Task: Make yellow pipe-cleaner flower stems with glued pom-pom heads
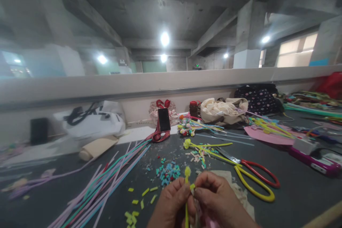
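Observation:
At the bottom centre my left hand (171, 203) and my right hand (217, 199) meet, both with fingers pinched on a thin yellow stick (186, 181) that stands upright between them. The stick has a fuzzy yellow tip. A small yellow piece (192, 186) sits at my right fingertips. Just beyond my hands lie heaps of cut coloured bits (168, 172) on the dark table (299, 192).
Scissors with red and yellow handles (253, 180) lie right of my hands. Long coloured sticks (107, 181) fan out on the left. A phone on a red stand (163, 121), a cloth bag (223, 110), a pink sheet (264, 136) and finished yellow-tipped stems (205, 146) sit farther back.

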`<state>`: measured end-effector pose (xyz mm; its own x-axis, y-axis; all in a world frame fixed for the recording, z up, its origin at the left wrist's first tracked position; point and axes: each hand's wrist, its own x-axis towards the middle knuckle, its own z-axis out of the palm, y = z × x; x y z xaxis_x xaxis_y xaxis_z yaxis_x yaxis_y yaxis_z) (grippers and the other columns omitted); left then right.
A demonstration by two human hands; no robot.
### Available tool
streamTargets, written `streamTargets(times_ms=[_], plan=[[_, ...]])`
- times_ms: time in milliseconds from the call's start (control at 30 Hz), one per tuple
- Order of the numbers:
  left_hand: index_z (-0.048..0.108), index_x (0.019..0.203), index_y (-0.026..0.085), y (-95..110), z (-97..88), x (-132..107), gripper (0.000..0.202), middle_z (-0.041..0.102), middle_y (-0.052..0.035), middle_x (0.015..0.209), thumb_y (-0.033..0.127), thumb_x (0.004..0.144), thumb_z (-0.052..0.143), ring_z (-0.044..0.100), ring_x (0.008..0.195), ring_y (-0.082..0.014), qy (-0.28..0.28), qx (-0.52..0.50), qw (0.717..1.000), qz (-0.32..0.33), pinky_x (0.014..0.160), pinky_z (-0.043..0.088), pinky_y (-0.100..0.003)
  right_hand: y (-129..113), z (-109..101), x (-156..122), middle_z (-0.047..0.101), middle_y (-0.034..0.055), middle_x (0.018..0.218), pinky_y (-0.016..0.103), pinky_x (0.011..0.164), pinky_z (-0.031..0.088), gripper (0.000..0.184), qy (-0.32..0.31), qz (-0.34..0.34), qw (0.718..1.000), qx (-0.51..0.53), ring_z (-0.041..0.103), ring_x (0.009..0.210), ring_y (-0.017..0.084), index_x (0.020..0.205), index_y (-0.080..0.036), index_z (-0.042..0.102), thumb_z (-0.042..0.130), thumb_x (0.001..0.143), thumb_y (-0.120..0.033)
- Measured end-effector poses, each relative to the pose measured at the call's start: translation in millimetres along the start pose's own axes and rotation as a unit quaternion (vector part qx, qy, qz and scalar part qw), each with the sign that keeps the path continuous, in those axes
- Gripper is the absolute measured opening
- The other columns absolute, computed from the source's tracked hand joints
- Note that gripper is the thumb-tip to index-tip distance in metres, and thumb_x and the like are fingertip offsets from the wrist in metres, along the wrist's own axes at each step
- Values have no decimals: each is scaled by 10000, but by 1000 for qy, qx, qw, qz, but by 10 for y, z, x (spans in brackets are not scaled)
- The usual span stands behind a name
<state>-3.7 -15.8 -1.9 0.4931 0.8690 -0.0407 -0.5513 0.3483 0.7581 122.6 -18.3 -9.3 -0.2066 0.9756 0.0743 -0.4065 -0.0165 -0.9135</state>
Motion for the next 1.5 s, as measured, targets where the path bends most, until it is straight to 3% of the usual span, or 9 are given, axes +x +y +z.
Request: streamTargets(times_ms=[233,333,467,633,833,1000,1233,1500], plan=[[491,648,160,8,22,-20,323,552,27,383,406,604,696,420,298,-47,72,68,995,27,339,277,-122,137,34,60,511,-67,411,191,375,352,300,20,-8,1000,-9,438,329,68,661,-165,491,713,629,-364],[484,670,161,5,10,-14,344,567,19,400,412,587,705,432,303,-50,93,84,992,24,326,275,-117,123,58,61,526,-55,408,185,360,331,309,0,4,1000,25,460,333,85,684,-173,487,701,626,-389],[486,679,159,10,-8,-4,353,567,17,408,426,585,698,438,298,-56,99,108,989,20,312,275,-121,-26,100,25,503,-69,397,179,362,323,245,-10,8,998,62,422,319,67,681,-180,488,663,645,-349],[503,649,149,60,-27,4,350,591,7,448,435,582,694,475,313,-64,126,135,983,9,300,274,-118,-278,40,2,578,-23,466,136,335,242,102,41,15,997,-62,419,332,41,617,-148,518,589,639,-218],[510,649,146,67,-2,-1,363,612,-9,470,436,557,708,490,324,-73,134,143,981,5,300,289,-127,-216,-16,9,467,-87,395,143,322,273,42,21,19,989,-147,369,309,43,574,-169,498,528,574,-138],[507,688,148,50,27,-18,354,609,-12,445,412,564,708,454,298,-68,135,155,979,7,296,298,-137,-160,-33,11,556,-50,489,135,318,310,51,-2,29,982,-187,426,349,49,624,-158,534,515,592,-123],[504,665,153,44,37,-23,377,610,-19,441,429,530,722,475,311,-84,128,158,979,4,293,294,-141,-229,-22,-9,526,-59,463,128,286,249,126,-23,52,976,-212,366,305,30,624,-152,534,583,656,-263],[511,662,147,9,-3,-8,364,613,-29,453,455,575,686,468,306,-77,108,180,978,-3,285,289,-137,-316,-30,-21,436,-83,422,149,314,227,179,-42,40,971,-232,314,321,34,596,-163,499,573,689,-296]])
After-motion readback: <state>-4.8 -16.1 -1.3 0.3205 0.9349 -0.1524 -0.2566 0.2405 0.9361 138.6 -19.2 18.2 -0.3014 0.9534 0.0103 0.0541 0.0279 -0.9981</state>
